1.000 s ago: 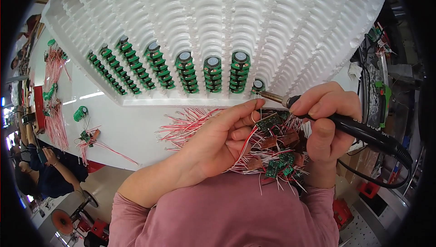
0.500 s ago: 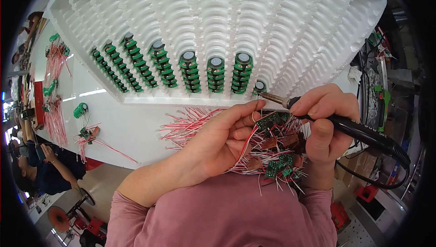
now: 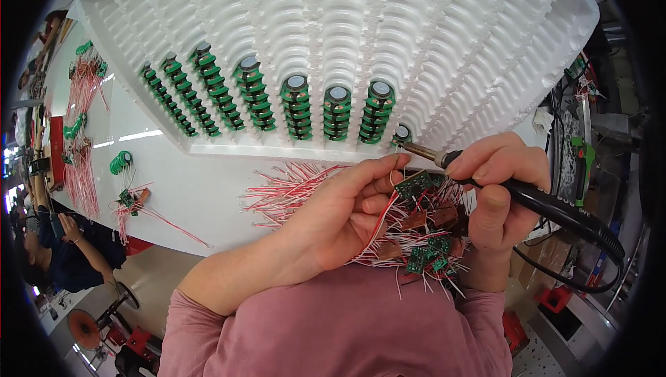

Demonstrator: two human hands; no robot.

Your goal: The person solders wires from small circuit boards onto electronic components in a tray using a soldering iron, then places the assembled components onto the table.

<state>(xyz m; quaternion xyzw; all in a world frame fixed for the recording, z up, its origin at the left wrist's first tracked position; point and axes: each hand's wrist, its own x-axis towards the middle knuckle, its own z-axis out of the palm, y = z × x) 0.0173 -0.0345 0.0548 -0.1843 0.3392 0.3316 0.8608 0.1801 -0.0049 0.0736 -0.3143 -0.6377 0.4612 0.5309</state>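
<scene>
My right hand (image 3: 503, 186) is closed around the black handle of a soldering iron (image 3: 424, 153). Its metal tip points left and reaches a small round part with a green board (image 3: 402, 134) in a front slot of the white foam tray (image 3: 472, 51). Fingertips of my left hand (image 3: 347, 207) are pinched just beside that tip, on a thin wire leading to the part. From the same hand hangs a green circuit board (image 3: 412, 185) with red and white wires. Whether tip and wire touch cannot be made out.
Rows of round green-edged parts (image 3: 297, 110) fill several tray slots. Red and white wires (image 3: 284, 193) and more circuit boards (image 3: 433, 255) lie around my left hand. Further wired bundles (image 3: 84, 141) sit at the left. A person (image 3: 66, 252) works there; the iron's cable (image 3: 614, 273) loops right.
Tray and parts appear slightly farther right in the picture, and my hands have shifted a little the same way. Both grips stay the same, with the iron's tip still at the small round part.
</scene>
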